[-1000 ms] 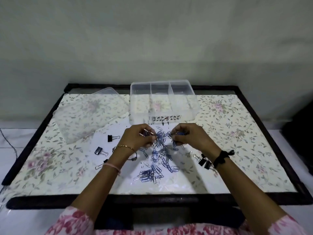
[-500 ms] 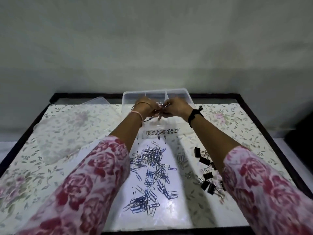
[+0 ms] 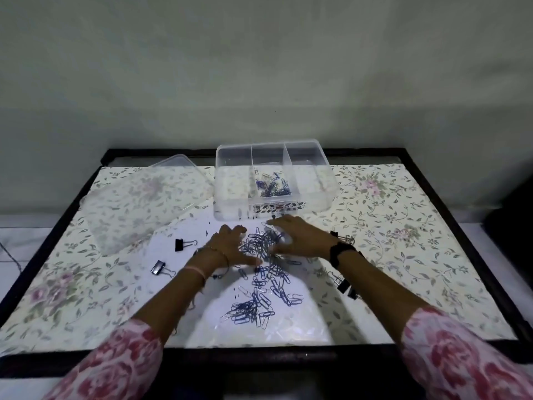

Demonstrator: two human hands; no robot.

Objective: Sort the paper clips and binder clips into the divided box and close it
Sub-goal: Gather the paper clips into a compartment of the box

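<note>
Lid (image 3: 150, 203) laid left on counter (image 3: 403, 255). Binder clips (image 3: 184, 244) scattered either side. Left hand (image 3: 230, 246) spread flat, nothing gripped, on paper clips (image 3: 259, 246) heaped before divided box (image 3: 230, 197); some seen in middle compartment. Right hand (image 3: 300, 241) likewise spread. Box label (image 3: 277, 207) unreadable.

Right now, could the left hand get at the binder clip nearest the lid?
Probably yes: the binder clip lies uncovered just left of the left hand, which rests open on the paper clips; nothing between.

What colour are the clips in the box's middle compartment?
The clips are mostly blue, some silvery; head view.
</note>
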